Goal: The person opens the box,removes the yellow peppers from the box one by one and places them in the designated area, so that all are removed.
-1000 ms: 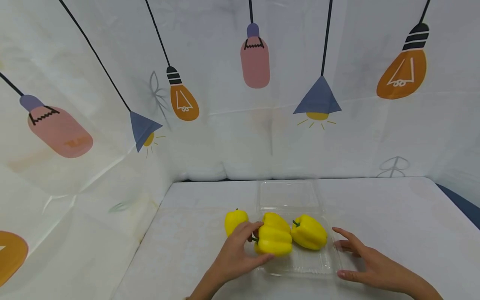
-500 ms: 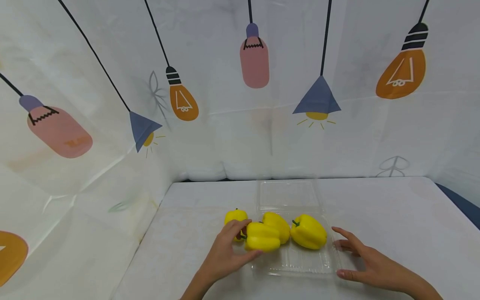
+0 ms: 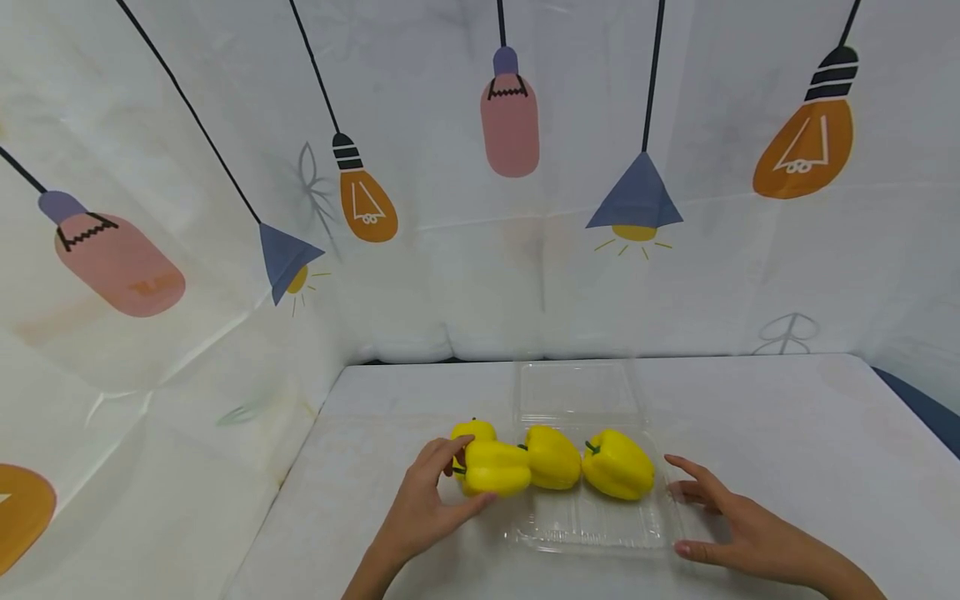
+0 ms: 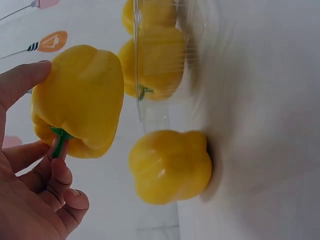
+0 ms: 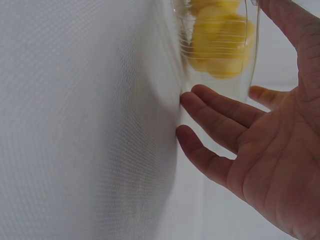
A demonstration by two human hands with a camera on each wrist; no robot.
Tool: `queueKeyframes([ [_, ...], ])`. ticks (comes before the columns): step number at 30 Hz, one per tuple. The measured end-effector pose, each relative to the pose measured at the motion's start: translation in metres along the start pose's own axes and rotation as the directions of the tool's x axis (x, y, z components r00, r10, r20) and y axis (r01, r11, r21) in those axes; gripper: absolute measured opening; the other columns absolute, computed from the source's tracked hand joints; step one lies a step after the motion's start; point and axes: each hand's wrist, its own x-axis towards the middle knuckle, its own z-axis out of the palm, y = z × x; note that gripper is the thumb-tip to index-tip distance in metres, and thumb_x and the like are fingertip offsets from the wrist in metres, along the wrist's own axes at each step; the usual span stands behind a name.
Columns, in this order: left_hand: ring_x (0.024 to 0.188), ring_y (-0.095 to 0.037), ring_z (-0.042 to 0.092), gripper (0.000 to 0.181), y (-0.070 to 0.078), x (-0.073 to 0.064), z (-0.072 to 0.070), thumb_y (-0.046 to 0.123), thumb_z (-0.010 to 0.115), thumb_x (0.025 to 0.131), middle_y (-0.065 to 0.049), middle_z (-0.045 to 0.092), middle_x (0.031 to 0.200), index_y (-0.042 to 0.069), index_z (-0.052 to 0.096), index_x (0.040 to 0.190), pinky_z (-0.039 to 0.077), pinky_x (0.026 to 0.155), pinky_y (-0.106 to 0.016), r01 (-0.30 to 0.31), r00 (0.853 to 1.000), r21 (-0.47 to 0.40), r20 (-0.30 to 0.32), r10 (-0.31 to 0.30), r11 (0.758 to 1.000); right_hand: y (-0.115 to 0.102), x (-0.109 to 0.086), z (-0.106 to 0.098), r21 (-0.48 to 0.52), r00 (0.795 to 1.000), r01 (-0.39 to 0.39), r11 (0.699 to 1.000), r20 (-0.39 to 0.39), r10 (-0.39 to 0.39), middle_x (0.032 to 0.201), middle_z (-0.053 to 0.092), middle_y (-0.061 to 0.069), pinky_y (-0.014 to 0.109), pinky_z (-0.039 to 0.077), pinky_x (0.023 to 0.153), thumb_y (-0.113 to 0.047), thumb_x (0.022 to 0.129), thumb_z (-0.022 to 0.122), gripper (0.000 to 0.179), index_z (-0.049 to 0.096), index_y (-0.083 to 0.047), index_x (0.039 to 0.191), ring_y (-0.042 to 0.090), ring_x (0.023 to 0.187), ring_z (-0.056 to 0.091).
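My left hand holds a yellow bell pepper between thumb and fingers, raised near the left rim of a clear plastic clamshell box. In the left wrist view its green stem points toward the fingers. Behind the held pepper, partly hidden, another yellow bell pepper stands on the table outside the box. Two more lie inside: one bell pepper at the left, one bell pepper at the right. My right hand rests at the box's right side, fingers spread and loosely bent.
The box's clear lid lies folded back toward the rear of the white table. Behind and to the left hangs a white sheet printed with lamps and bulbs.
My left hand has carried its pepper leftward, from over the box to its left rim, uncovering the left pepper inside. The right hand stays in place.
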Motion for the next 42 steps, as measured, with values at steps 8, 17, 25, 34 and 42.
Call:
queueKeyframes([
  [8, 0.088, -0.011, 0.049, 0.065, -0.007, -0.003, -0.012, 0.044, 0.08, 0.071, 0.013, 0.053, 0.097, 0.015, 0.057, 0.126, 0.044, 0.073, -0.025, 0.0, 0.998, 0.018, -0.058, 0.001, 1.0, 0.001, 0.0, 0.0, 0.006, 1.0, 0.004, 1.0, 0.002, -0.004, 0.133, 0.052, 0.012, 0.052, 0.048, 0.081, -0.045, 0.084, 0.066, 0.09, 0.008, -0.025, 0.15, 0.021, 0.111, 0.055],
  [17, 0.084, -0.007, 0.046, 0.065, -0.015, -0.005, -0.023, 0.046, 0.079, 0.071, 0.013, 0.052, 0.095, 0.017, 0.056, 0.125, 0.042, 0.068, -0.024, 0.033, 0.996, 0.061, -0.083, -0.028, 0.998, 0.0, -0.001, 0.0, -0.001, 1.0, 0.003, 1.0, -0.001, -0.003, 0.133, 0.052, 0.012, 0.051, 0.049, 0.081, -0.045, 0.084, 0.066, 0.09, 0.008, -0.025, 0.15, 0.02, 0.111, 0.055],
  [25, 0.078, -0.007, 0.043, 0.061, -0.023, -0.009, -0.033, 0.037, 0.082, 0.071, 0.014, 0.051, 0.092, 0.019, 0.058, 0.124, 0.037, 0.062, -0.02, 0.051, 0.988, 0.076, -0.151, -0.039, 0.996, -0.001, -0.001, -0.001, -0.019, 1.0, 0.0, 1.0, 0.002, 0.0, 0.133, 0.052, 0.011, 0.042, 0.051, 0.08, -0.046, 0.084, 0.066, 0.09, 0.008, -0.024, 0.15, 0.018, 0.11, 0.055],
  [34, 0.077, -0.008, 0.042, 0.062, -0.031, -0.012, -0.046, 0.036, 0.081, 0.072, 0.01, 0.052, 0.093, 0.016, 0.057, 0.125, 0.036, 0.059, -0.022, 0.052, 0.985, 0.102, -0.169, -0.034, 0.993, -0.001, 0.0, -0.001, -0.027, 1.0, -0.004, 1.0, 0.006, 0.004, 0.133, 0.053, 0.01, 0.035, 0.052, 0.079, -0.047, 0.084, 0.065, 0.09, 0.007, -0.025, 0.15, 0.017, 0.11, 0.056],
  [42, 0.075, -0.008, 0.041, 0.063, -0.041, -0.014, -0.054, 0.037, 0.081, 0.072, 0.01, 0.051, 0.093, 0.012, 0.057, 0.125, 0.035, 0.059, -0.02, 0.087, 0.981, 0.131, -0.186, -0.062, 0.988, -0.002, 0.0, -0.001, 0.002, 1.0, -0.005, 1.0, 0.0, 0.005, 0.132, 0.052, 0.014, 0.051, 0.049, 0.082, -0.045, 0.084, 0.066, 0.09, 0.008, -0.023, 0.149, 0.021, 0.11, 0.055],
])
